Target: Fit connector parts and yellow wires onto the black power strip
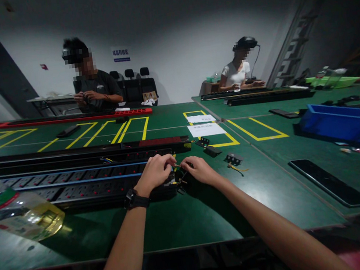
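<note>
Long black power strips (84,191) with rows of sockets and small red switches lie side by side on the table, one edged in blue. At their right end my left hand (154,172) is closed, thumb and fingers pinched together, wrist resting over the strips. Just right of it, my right hand (201,170) is also closed in a pinch. A thin wire (178,166) spans the small gap between both sets of fingertips; its exact ends are hidden by the fingers. Several dark loose wires (181,181) stick out below, at the strip's end.
Black end pieces (234,159) with a yellow lead lie to the right. A tilted bottle (27,212) stands front left. A phone (330,181) and blue bin (344,122) are at right. Two people (97,86) work across the green table (211,219).
</note>
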Action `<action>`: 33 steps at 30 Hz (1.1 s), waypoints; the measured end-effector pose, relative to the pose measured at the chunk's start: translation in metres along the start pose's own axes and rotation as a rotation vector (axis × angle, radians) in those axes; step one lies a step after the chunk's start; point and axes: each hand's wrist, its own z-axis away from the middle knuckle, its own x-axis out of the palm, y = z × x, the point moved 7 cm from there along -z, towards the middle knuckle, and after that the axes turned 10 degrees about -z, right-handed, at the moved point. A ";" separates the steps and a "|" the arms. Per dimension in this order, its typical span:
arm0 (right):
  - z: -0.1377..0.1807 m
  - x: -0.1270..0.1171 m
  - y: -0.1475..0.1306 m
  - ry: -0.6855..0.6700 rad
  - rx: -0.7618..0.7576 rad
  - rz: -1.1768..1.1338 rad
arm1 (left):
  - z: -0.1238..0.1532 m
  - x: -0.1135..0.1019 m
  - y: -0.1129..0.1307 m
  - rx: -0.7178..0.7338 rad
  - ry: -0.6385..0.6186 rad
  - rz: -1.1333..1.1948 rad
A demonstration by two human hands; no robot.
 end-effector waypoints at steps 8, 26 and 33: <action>0.000 0.000 0.003 0.020 -0.014 -0.015 | 0.001 0.001 -0.001 -0.021 -0.010 -0.053; 0.001 0.002 0.004 0.047 -0.046 0.004 | 0.001 0.006 0.003 -0.041 -0.069 -0.214; 0.000 0.002 0.004 0.042 -0.039 0.021 | 0.000 0.012 0.003 -0.060 -0.166 -0.257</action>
